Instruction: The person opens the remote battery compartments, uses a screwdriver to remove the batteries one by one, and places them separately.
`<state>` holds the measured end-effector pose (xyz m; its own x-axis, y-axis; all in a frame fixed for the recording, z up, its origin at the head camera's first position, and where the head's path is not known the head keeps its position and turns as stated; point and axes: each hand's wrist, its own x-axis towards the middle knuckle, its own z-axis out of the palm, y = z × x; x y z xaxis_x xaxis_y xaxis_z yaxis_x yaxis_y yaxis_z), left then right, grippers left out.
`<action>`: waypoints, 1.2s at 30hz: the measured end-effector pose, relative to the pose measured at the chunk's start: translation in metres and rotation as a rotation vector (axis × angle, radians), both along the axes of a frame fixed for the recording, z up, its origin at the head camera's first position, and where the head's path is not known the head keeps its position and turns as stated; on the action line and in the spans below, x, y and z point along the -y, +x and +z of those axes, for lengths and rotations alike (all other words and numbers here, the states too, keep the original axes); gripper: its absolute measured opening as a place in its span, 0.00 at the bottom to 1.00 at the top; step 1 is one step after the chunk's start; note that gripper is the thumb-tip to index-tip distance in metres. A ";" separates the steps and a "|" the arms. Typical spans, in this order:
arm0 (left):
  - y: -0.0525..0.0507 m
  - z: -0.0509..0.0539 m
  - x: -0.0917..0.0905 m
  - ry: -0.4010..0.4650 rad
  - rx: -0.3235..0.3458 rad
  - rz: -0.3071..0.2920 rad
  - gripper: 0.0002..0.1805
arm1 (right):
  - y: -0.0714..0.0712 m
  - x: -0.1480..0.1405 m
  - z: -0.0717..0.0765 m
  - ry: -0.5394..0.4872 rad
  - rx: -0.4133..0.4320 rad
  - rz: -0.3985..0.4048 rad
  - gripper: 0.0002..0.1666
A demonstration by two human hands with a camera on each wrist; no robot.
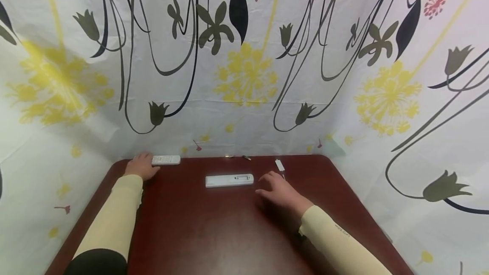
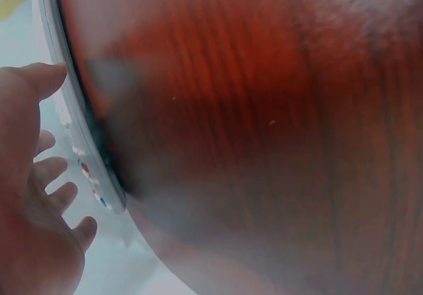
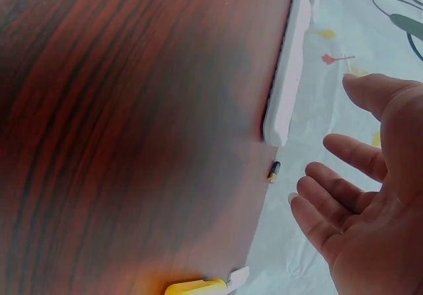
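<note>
At the table's far left corner, my left hand point(image 1: 143, 166) is beside a white remote control with buttons point(image 1: 166, 160). Its thumb overlaps the remote's edge in the left wrist view, its fingers apart; contact is unclear. My right hand point(image 1: 280, 190) hovers over the table with loosely bent fingers and nothing in them. Just left of it lies a second white remote point(image 1: 229, 180), its battery compartment uncovered. Beyond the right hand is a small white piece point(image 1: 280, 165). In the right wrist view, a yellow object point(image 3: 195, 288), partly cut off, lies beside that white piece point(image 3: 238, 278).
Two small batteries point(image 1: 229, 156) point(image 1: 246, 158) lie near the far edge of the dark red wooden table point(image 1: 214, 228). A white flower-patterned curtain point(image 1: 244, 126) encloses the table at the back and both sides.
</note>
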<state>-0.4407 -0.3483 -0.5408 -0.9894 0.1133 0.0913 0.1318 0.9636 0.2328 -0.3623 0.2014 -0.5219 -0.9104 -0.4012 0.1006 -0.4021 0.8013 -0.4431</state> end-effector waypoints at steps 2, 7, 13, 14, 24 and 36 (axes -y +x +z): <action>-0.001 0.002 -0.001 -0.005 0.022 -0.001 0.38 | 0.001 0.000 0.000 -0.001 0.000 0.005 0.22; 0.000 0.004 0.000 -0.008 0.053 0.000 0.38 | 0.001 -0.001 0.000 0.002 0.002 0.016 0.22; 0.000 0.001 0.005 -0.029 0.070 0.001 0.37 | 0.002 0.000 0.001 0.013 0.018 0.008 0.22; -0.001 0.001 0.006 -0.028 0.069 0.000 0.37 | 0.002 0.001 0.002 0.012 0.018 0.009 0.22; -0.003 -0.009 0.014 0.035 0.024 0.012 0.34 | 0.002 -0.001 0.000 -0.006 -0.002 0.027 0.21; 0.008 -0.007 0.011 0.081 0.036 0.028 0.36 | 0.003 0.000 -0.001 0.004 0.017 0.018 0.19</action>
